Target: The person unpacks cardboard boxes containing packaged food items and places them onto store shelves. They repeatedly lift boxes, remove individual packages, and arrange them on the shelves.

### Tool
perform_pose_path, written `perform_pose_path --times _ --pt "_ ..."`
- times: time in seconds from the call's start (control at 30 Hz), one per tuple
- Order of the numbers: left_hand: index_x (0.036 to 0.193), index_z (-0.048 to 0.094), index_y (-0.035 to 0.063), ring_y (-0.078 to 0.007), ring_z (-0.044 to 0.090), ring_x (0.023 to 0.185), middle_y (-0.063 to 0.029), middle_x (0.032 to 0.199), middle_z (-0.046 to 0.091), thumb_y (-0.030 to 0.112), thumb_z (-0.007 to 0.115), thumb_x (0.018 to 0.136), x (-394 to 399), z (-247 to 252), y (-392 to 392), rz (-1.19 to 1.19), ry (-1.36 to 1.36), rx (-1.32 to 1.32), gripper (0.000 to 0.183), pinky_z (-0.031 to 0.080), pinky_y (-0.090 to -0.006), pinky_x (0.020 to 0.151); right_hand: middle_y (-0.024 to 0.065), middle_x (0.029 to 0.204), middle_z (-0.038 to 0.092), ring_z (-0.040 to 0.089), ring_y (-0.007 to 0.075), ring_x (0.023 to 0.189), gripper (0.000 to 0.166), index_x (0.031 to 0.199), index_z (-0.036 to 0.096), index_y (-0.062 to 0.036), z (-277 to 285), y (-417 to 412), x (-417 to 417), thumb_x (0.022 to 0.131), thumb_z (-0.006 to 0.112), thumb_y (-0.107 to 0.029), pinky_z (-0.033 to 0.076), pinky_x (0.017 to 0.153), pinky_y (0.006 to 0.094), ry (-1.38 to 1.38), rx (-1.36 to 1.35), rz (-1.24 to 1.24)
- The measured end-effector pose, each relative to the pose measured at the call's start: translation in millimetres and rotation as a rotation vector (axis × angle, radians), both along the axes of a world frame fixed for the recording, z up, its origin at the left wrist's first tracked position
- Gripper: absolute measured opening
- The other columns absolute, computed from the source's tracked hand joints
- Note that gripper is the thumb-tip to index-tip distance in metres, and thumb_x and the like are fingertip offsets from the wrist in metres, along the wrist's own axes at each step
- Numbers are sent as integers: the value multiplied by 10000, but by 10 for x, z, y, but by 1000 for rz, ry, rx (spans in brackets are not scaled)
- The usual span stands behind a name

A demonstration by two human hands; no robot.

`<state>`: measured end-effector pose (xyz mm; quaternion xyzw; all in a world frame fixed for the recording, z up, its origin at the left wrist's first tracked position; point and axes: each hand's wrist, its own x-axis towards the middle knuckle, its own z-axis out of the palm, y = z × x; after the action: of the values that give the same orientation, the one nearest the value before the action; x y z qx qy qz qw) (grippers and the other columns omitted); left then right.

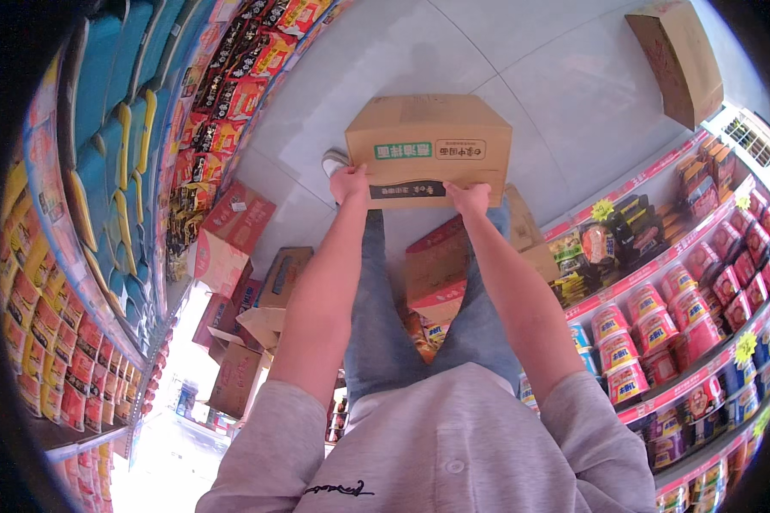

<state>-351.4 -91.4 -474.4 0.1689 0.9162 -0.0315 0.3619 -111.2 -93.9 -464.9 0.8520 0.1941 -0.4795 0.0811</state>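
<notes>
A brown cardboard carton (428,147) with printed writing, including a green panel and a black band, is held out in front of my legs, above the tiled floor. My left hand (350,184) grips its near left edge, with the thumb on the printed side. On the near right part of the same side, my right hand (468,197) holds on with the thumb and fingers. The undersides of both hands' grip are hidden by the carton. Its upper face looks closed.
Shelves of packaged noodles (221,138) stand at left. On the right, shelves hold cup noodles (622,349) and packets. Several cartons, including a red and white box (221,256), lie around and behind my legs. Another brown carton (680,64) sits at the upper right.
</notes>
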Motion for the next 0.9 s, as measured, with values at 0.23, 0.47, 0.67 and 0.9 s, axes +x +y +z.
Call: perform_pose_path --times 0.23,0.47,0.67,0.9 --pt "802 708 48 -232 650 764 -123 826 683 298 771 682 -145 -342 -19 217 -172 163 284 502 -350 709 234 1068 594 592 326 1018 829 1094 382 79 16 44 87 564 855 -348 472 853 368 57 51 -66" --pt "732 692 44 -264 647 757 -136 802 676 337 789 649 -121 -406 82 276 -80 91 320 502 -367 707 223 1044 602 599 324 994 851 1083 398 80 -409 -211 197 533 873 -363 474 835 365 88 6 -93" --pt "696 672 56 -281 646 735 -122 781 674 394 784 627 -114 -5 387 -105 -89 -51 363 497 -384 694 225 1048 603 601 328 992 836 1070 417 84 -57 17 91 532 870 -367 474 835 377 -3 70 -19" --pt "678 617 16 -188 644 632 -117 741 654 238 748 729 -304 -180 221 222 -458 28 263 499 -314 531 231 1027 612 604 341 982 805 1070 425 73 54 57 136 552 859 -365 478 825 392 21 50 37"
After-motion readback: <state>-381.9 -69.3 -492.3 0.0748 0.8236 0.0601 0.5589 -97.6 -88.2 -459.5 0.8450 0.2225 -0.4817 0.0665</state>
